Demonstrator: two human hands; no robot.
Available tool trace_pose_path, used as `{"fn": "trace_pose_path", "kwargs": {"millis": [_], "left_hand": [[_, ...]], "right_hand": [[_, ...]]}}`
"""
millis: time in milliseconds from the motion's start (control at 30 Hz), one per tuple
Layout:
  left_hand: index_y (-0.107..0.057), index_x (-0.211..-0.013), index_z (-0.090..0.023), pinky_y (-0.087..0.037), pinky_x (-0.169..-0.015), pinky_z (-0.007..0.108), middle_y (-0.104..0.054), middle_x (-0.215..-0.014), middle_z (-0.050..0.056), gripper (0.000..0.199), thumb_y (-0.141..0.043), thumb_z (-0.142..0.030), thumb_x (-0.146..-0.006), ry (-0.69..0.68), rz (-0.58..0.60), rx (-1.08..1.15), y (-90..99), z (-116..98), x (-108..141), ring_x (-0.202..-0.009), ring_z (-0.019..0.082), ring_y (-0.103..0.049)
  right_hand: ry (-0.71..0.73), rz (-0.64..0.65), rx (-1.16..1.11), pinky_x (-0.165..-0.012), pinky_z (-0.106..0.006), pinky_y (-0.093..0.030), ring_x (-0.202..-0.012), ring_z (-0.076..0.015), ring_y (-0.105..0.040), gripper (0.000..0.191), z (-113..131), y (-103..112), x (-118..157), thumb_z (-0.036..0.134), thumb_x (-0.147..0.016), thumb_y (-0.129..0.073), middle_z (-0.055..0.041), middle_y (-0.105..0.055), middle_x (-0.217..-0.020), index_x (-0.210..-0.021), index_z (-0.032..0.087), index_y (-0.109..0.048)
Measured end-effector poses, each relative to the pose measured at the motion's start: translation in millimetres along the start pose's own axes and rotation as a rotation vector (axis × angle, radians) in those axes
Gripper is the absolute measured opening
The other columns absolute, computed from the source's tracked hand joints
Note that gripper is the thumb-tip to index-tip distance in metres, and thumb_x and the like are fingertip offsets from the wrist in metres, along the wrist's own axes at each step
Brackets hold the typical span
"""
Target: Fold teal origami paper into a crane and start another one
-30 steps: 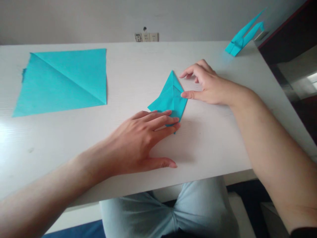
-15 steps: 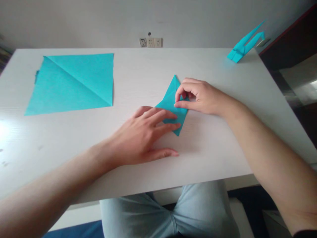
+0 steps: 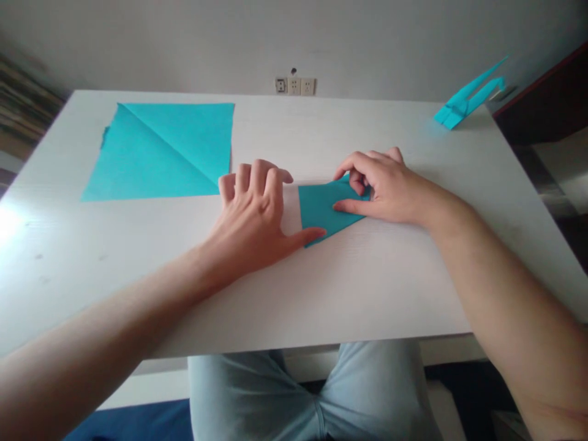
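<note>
A folded piece of teal origami paper point(image 3: 326, 208) lies on the table in front of me, running left to right. Its left end shows a white underside point(image 3: 290, 211), partly under my left hand point(image 3: 250, 214). That hand's fingers are curled upward, and its thumb rests on the paper's lower edge. My right hand point(image 3: 386, 190) pinches the paper's right end between thumb and fingers, hiding that tip.
A large creased teal paper square point(image 3: 160, 153) lies at the far left of the white table point(image 3: 367, 288). A folded teal paper model point(image 3: 463, 104) stands at the back right corner. Wall sockets point(image 3: 294, 86) sit behind the table. My knees point(image 3: 312, 392) show below its front edge.
The folded paper has turned from pointing up and down to lying left to right, now showing white at its left end. My left fingers have lifted, and my right hand has closed on the paper.
</note>
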State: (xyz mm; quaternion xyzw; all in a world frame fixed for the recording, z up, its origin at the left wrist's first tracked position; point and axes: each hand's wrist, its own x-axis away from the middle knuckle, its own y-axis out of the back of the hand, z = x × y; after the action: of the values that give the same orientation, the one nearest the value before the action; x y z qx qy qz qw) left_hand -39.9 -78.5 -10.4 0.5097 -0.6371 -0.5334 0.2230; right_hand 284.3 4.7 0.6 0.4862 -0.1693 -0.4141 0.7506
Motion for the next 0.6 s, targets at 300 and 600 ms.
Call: {"fn": "trace_pose_path", "kwargs": {"millis": [300, 600], "left_hand": [[-0.061, -0.167, -0.026, -0.046, -0.139, 0.085, -0.069, -0.171, 0.026, 0.084, -0.09, -0.081, -0.111, -0.073, 0.12, 0.056, 5.9, -0.7, -5.4, -0.159, 0.059, -0.063], [-0.065, -0.166, -0.023, -0.045, -0.141, 0.082, -0.069, -0.167, 0.024, 0.085, -0.1, -0.071, -0.105, -0.094, 0.123, 0.03, 8.9, 2.6, -10.2, -0.159, 0.055, -0.062]], "right_hand": [[0.019, 0.091, -0.142, -0.112, -0.064, -0.069, -0.123, -0.042, -0.08, 0.059, 11.9, 6.8, 2.0, 0.058, -0.091, -0.109, -0.0115, -0.078, -0.139, -0.144, 0.04, -0.092], [-0.049, 0.124, -0.183, -0.089, -0.048, -0.063, -0.098, -0.0301, -0.071, 0.07, 20.9, 11.2, 4.7, 0.06, -0.072, -0.121, -0.0085, -0.079, -0.119, -0.124, 0.027, -0.089]]}}
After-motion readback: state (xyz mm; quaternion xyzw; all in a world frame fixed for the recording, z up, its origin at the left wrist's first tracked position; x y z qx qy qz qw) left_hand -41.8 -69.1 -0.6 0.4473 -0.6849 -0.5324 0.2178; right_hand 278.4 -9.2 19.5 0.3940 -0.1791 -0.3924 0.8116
